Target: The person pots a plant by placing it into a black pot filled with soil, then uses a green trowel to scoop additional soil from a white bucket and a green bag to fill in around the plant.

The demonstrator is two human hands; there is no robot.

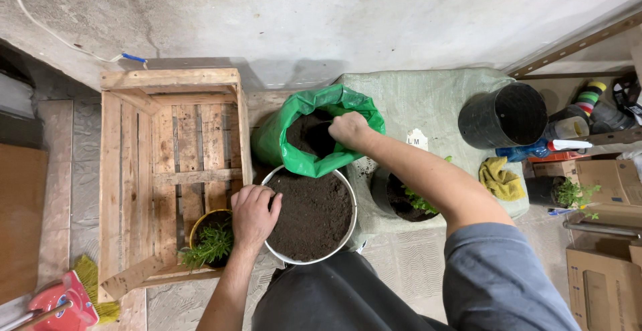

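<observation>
1. Fingers (267, 200) of my left hand (253, 216) curl over the near-left rim of the white pot (289, 256), thumb side on the edge, gripping it; the pot sits on the floor right in front of my knees and is filled almost to the top with dark soil (309, 212).
2. Just left of that hand I see a small yellow-rimmed pot (198, 223) with a feathery green plant (208, 245), standing in the near corner of an open wooden crate (170, 170).
3. Near the bottom left corner lies a red dustpan (57, 303) with a yellow-green brush (90, 279) (only partly in view).
4. My right hand (349, 130) reaches past the white pot into the mouth of the green bag (304, 160), which leans against the pot's far rim; the fingers are bent down into the bag's soil and hidden, so I cannot tell whether they are closed on anything.
5. Under my right forearm a dark pot (394, 200) holds a leafy green plant (420, 202).
6. Farther right, a grey-green cloth (428, 100) covers a low surface carrying an empty black pot (503, 114) lying on its side, a yellow rag (500, 178) and a blue spray bottle (535, 149).
7. Beyond everything runs the rough concrete wall (334, 17).
</observation>
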